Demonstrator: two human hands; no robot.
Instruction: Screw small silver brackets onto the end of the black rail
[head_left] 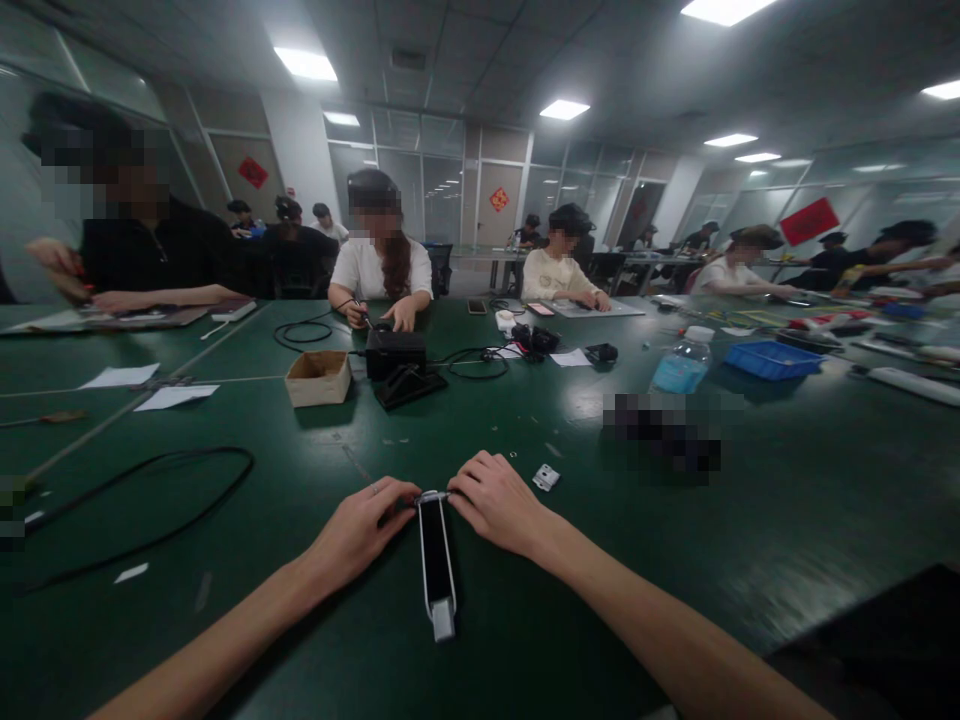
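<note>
A long narrow object (437, 560), dark in the middle with a pale rim, lies on the green table. At its near end sits a light grey block (443, 620), and its exact kind does not show. My left hand (363, 522) reaches in from the left, its fingers closed against the far end of this object. From the right, my right hand (489, 500) pinches the same far end with bent fingers. The fingertips partly cover that end, so any small part there is hidden. Just right of my right hand is a small silver metal bracket (547, 477).
Ahead stand an open cardboard box (318, 380) and a black box-shaped device (395, 356). A black cable (225, 452) loops at left. To the right are a bottle with blue liquid (681, 362) and a blue tray (772, 361). Several people sit across the table.
</note>
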